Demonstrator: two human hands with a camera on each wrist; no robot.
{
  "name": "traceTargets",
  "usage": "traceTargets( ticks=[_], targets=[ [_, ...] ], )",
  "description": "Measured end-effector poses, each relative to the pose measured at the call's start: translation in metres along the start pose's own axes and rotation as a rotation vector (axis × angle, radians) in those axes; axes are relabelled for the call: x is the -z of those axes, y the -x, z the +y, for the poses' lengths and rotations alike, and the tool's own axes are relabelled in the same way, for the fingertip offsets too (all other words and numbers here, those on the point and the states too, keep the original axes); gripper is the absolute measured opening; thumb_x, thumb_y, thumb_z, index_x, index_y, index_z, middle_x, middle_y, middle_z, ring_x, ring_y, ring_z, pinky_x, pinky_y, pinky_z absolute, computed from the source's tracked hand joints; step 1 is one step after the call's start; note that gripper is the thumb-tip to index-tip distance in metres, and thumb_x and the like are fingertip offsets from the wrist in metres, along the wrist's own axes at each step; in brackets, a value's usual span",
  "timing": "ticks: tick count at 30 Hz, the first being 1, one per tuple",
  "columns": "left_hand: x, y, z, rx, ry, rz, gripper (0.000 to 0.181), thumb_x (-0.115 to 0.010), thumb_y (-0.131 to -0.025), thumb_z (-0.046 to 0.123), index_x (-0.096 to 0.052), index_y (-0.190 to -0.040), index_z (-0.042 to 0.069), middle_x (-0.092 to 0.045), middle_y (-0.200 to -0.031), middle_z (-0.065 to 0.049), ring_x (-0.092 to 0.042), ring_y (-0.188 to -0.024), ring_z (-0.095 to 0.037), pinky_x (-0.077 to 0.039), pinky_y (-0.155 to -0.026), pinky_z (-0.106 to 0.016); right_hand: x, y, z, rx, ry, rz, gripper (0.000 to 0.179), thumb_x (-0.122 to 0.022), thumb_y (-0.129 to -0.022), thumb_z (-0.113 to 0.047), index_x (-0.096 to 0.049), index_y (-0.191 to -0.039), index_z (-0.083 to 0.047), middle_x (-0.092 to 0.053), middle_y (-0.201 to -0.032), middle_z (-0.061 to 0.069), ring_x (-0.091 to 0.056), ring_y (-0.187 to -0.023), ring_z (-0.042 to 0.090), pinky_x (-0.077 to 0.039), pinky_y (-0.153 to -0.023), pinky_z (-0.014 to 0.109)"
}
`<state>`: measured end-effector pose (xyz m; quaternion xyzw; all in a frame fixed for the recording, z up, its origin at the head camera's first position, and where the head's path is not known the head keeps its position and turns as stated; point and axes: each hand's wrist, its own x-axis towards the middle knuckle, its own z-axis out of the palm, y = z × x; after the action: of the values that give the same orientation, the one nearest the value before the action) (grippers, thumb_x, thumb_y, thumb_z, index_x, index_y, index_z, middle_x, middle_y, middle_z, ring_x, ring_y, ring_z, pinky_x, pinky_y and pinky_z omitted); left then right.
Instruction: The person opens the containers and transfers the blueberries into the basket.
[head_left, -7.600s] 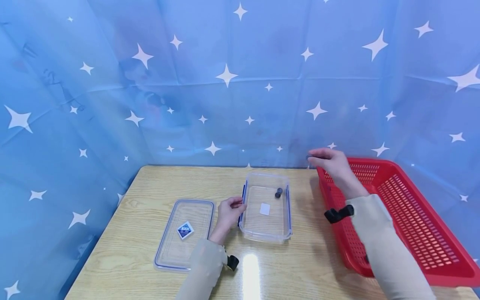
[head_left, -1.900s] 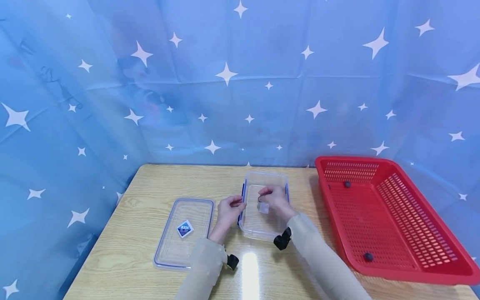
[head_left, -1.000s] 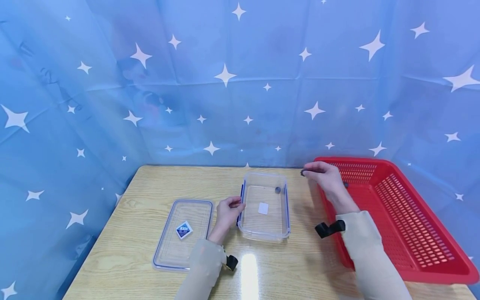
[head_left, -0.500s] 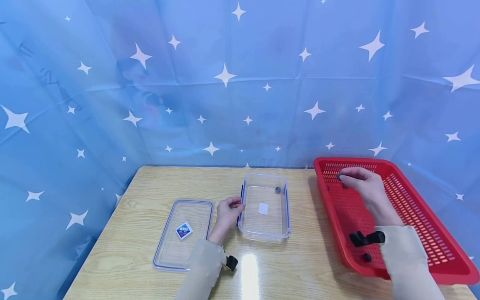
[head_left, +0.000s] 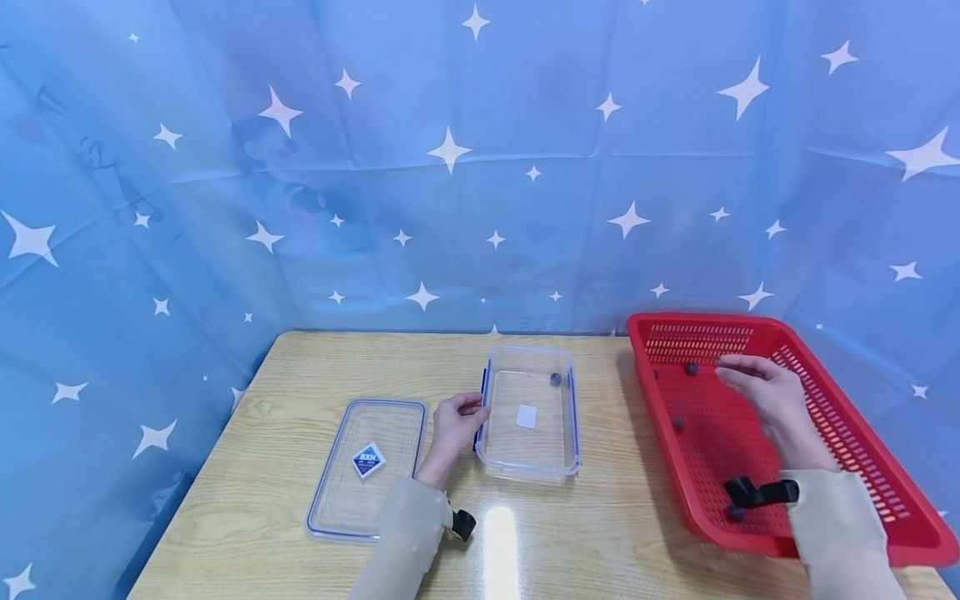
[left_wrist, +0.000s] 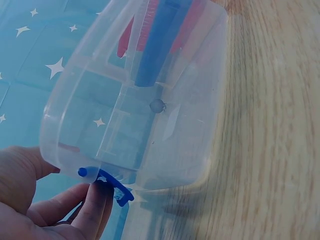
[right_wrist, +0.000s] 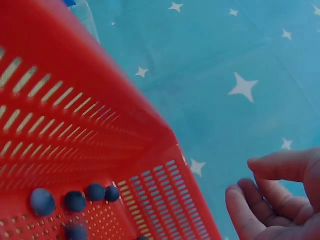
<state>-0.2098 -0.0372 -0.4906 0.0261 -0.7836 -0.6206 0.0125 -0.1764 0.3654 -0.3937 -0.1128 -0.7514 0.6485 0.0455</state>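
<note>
My left hand (head_left: 454, 427) holds the left wall of a clear plastic food box (head_left: 525, 467), thumb at the rim and fingers by the blue latch (left_wrist: 117, 187). Inside the box, one blueberry (head_left: 556, 379) lies near the far right corner, beside a white square label (head_left: 527, 417). Over the red basket (head_left: 660, 433) hovers my right hand (head_left: 772, 404), fingers loosely bent and nothing between them. Blueberries lie on the basket floor, among them one at the back (head_left: 692, 368), one by the left wall (head_left: 677, 422) and one near the front (head_left: 735, 512). Several cluster together in the right wrist view (right_wrist: 76, 201).
The box's clear lid (head_left: 337, 500), with blue edging and a blue-and-white sticker (head_left: 369, 460), lies flat on the wooden table (head_left: 247, 467) to the left. Behind the table hangs a blue curtain (head_left: 375, 183) with white stars. The basket's high walls border the right side.
My right hand took a blueberry from the box, carried it right and let it go into the basket. Two blueberries in the box earlier are now one. The left hand stays put.
</note>
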Motion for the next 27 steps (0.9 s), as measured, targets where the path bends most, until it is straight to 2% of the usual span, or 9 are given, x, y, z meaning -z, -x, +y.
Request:
traceTargets(
  ticks=[4,8,11,18,21,27],
  targets=[
    [0.000,0.000,0.000,0.007,-0.005,0.000,0.026,-0.068,-0.082,0.003,-0.066,-0.105,-0.006,-0.068,-0.090,-0.014,-0.064,-0.084,-0.023,-0.054,-0.072,-0.028,-0.006,-0.001,-0.002,0.011,-0.173,-0.026,0.011,-0.069,-0.085,-0.012,-0.072,-0.092,-0.020,-0.065,-0.083,-0.014,-0.062,-0.077,-0.002,-0.050,-0.065,0.010],
    [0.000,-0.001,0.000,0.007,-0.004,-0.002,0.026,-0.068,-0.082,0.003,-0.065,-0.106,-0.006,-0.067,-0.090,-0.014,-0.064,-0.085,-0.023,-0.054,-0.073,-0.028,-0.024,-0.004,-0.010,0.065,-0.214,-0.032,0.011,-0.069,-0.085,-0.008,-0.072,-0.091,-0.017,-0.066,-0.083,-0.011,-0.062,-0.075,-0.001,-0.051,-0.067,0.012],
    [0.001,-0.001,0.000,0.009,-0.001,-0.001,0.026,-0.068,-0.082,0.003,-0.065,-0.106,-0.005,-0.067,-0.090,-0.014,-0.064,-0.085,-0.023,-0.054,-0.074,-0.028,-0.043,-0.006,-0.019,0.087,-0.179,-0.034,0.011,-0.068,-0.085,-0.010,-0.071,-0.095,-0.014,-0.066,-0.082,-0.011,-0.062,-0.074,0.000,-0.051,-0.066,0.012],
    [0.001,-0.001,0.000,0.010,0.007,0.010,0.026,-0.068,-0.081,0.003,-0.066,-0.105,-0.005,-0.067,-0.090,-0.014,-0.064,-0.084,-0.023,-0.055,-0.074,-0.028,-0.098,-0.012,-0.036,0.112,0.183,-0.021,0.034,-0.064,-0.089,-0.027,-0.061,-0.116,-0.006,-0.057,-0.094,-0.015,-0.053,-0.087,0.004,-0.049,-0.073,0.016],
    [0.001,-0.001,0.000,0.012,0.009,0.009,0.026,-0.068,-0.081,0.003,-0.066,-0.105,-0.006,-0.068,-0.091,-0.014,-0.064,-0.085,-0.023,-0.054,-0.074,-0.028,-0.121,-0.014,-0.037,0.135,0.187,-0.038,0.039,-0.064,-0.089,-0.023,-0.058,-0.118,0.003,-0.056,-0.096,-0.013,-0.051,-0.088,0.005,-0.049,-0.074,0.017],
    [0.000,-0.001,0.000,0.018,0.010,0.008,0.026,-0.068,-0.081,0.003,-0.065,-0.106,-0.006,-0.068,-0.092,-0.015,-0.064,-0.086,-0.023,-0.054,-0.074,-0.027,-0.154,-0.016,-0.033,0.149,0.100,-0.102,0.038,-0.064,-0.089,-0.012,-0.056,-0.118,0.010,-0.060,-0.092,-0.010,-0.054,-0.084,0.001,-0.047,-0.076,0.016]
  ],
)
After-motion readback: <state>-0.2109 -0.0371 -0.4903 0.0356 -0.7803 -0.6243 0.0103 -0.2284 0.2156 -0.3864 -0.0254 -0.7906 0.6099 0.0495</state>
